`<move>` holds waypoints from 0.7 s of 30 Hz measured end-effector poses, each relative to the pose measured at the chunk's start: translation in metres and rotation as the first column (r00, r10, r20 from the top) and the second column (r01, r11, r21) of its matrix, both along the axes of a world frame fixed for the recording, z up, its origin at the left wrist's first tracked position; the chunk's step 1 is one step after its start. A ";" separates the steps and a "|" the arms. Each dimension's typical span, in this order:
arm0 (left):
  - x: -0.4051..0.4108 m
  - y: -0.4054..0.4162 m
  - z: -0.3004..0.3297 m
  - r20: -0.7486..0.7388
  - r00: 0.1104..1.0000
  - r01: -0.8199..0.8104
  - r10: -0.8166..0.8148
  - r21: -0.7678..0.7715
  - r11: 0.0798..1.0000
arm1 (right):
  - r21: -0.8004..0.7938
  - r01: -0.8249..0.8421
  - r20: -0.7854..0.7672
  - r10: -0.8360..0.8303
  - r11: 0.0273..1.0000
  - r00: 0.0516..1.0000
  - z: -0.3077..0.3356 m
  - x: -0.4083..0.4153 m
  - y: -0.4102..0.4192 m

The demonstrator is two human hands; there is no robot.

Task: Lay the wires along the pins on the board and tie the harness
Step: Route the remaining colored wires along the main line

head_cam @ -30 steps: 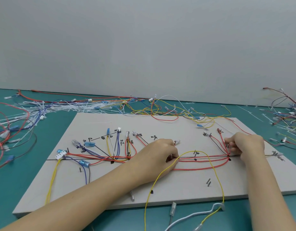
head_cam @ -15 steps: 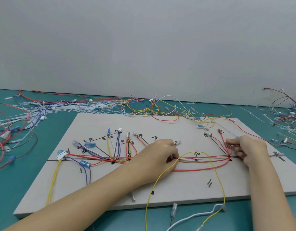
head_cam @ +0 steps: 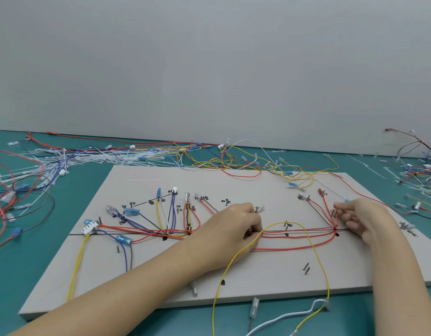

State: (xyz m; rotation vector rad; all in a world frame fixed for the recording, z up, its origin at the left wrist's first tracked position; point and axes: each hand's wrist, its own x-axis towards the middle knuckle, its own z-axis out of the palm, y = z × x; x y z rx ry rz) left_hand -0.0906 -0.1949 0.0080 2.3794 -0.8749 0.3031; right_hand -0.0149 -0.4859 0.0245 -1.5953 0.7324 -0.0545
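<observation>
A grey harness board (head_cam: 233, 284) lies on the teal table, with small pins and handwritten marks. A bundle of red wires (head_cam: 297, 235) runs left to right along its middle line. My left hand (head_cam: 236, 226) sits mid-board, its fingers pinching the bundle where a yellow wire (head_cam: 316, 251) loops off toward the front edge. My right hand (head_cam: 362, 219) is at the right junction, its fingertips pinching a wire end near the pins there. Blue terminals (head_cam: 132, 211) and a white connector (head_cam: 89, 226) mark the wire ends on the left.
A heap of loose wires and white cable ties (head_cam: 93, 157) lies behind the board at left and centre. More wires (head_cam: 418, 170) pile up at the right edge. A white wire with terminals (head_cam: 282, 321) lies in front of the board.
My right hand has shifted slightly right and opened its grip to a fingertip pinch at the junction. My left hand has stayed on the bundle.
</observation>
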 end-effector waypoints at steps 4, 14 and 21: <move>0.000 0.000 0.001 0.004 1.000 0.006 -0.006 -0.003 1.000 | 0.002 -0.011 0.013 0.011 1.000 1.000 0.001 -0.002 0.000; 0.000 0.000 -0.001 0.015 1.000 0.004 -0.004 0.006 1.000 | -0.122 -0.062 0.033 0.067 0.991 0.997 0.000 -0.002 -0.001; -0.001 0.000 0.000 0.014 1.000 0.004 -0.004 0.009 1.000 | -0.209 0.005 -0.044 -0.014 0.978 0.999 0.002 0.000 -0.002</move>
